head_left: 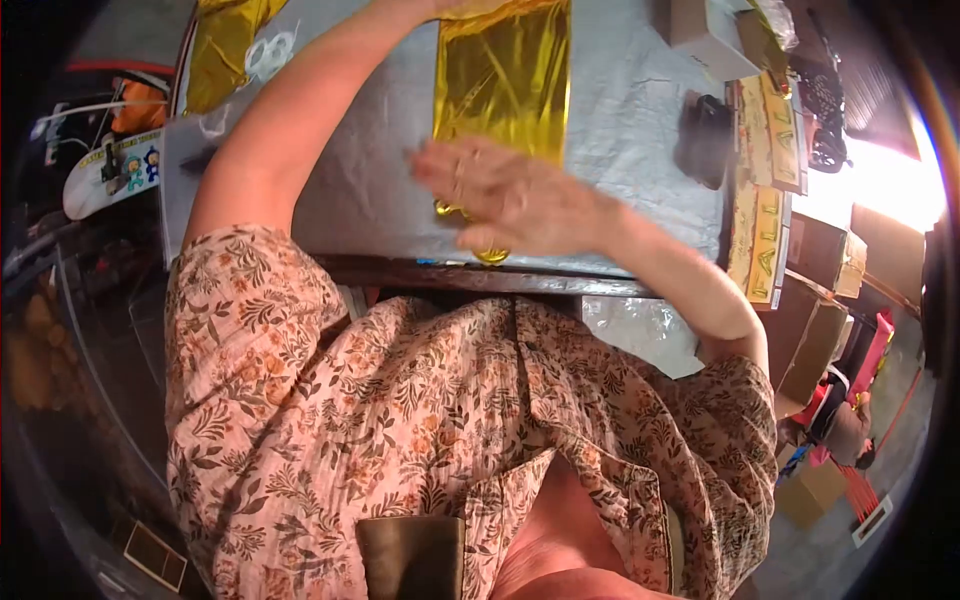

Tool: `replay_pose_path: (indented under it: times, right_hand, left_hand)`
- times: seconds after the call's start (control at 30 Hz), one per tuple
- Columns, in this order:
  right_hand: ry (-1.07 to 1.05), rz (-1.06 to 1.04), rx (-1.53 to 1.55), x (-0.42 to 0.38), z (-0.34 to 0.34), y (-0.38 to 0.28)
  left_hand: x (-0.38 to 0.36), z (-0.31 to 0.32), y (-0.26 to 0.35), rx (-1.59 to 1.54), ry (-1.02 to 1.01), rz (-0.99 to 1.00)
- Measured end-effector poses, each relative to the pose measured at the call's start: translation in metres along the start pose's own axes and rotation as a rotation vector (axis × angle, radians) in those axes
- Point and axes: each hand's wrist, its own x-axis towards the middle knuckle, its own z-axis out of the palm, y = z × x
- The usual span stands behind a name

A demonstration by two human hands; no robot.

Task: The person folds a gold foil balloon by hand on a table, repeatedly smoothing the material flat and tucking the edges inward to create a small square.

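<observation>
A shiny gold foil sheet or bag [505, 85] lies lengthwise on the grey-covered table [370, 190]. My left hand [462, 7] is at its far end, cut by the top edge of the view, and its fingers cannot be made out. Over the near end of the foil is my right hand [510, 195], blurred, with its fingers stretched out and nothing visible in it. Small gold pieces [490, 256] show beside and below my right hand, close to the table's near edge.
More gold foil [222, 50] lies at the far left beside a clear plastic ring-like item [268, 55]. Along the right edge are printed boxes [768, 140], a white box [710, 35] and a dark object [706, 140]. Cardboard cartons [800, 345] stand beyond on the right.
</observation>
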Motion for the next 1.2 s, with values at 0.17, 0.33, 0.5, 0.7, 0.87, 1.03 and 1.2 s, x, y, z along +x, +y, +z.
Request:
replay_pose_path:
  times: [0.17, 0.33, 0.5, 0.7, 0.87, 1.03, 1.2]
  right_hand:
    - [0.013, -0.024, 0.278, -0.027, -0.032, 0.0]
    - [0.51, 0.312, -0.377, -0.031, -0.081, 0.095]
    - [0.565, 0.292, -0.523, -0.033, -0.071, 0.125]
    - [0.575, 0.333, -0.624, -0.032, -0.065, 0.12]
    - [0.593, 0.339, -0.607, -0.03, -0.063, 0.115]
    - [0.593, 0.341, -0.628, -0.031, -0.06, 0.119]
    - [0.606, 0.338, -0.623, -0.03, -0.06, 0.119]
  left_hand:
    - [0.002, -0.004, 0.006, -0.016, -0.024, -0.025]
    - [0.001, -0.005, 0.008, -0.023, 0.003, -0.031]
    - [0.002, -0.007, 0.006, 0.053, 0.024, 0.062]
    - [0.006, -0.019, 0.011, -0.133, 0.021, -0.181]
    - [-0.023, -0.079, 0.058, 0.02, -0.036, -0.359]
    - [-0.104, -0.075, 0.106, 0.185, -0.092, -0.116]
    - [-0.104, -0.057, 0.132, 0.291, -0.093, -0.045]
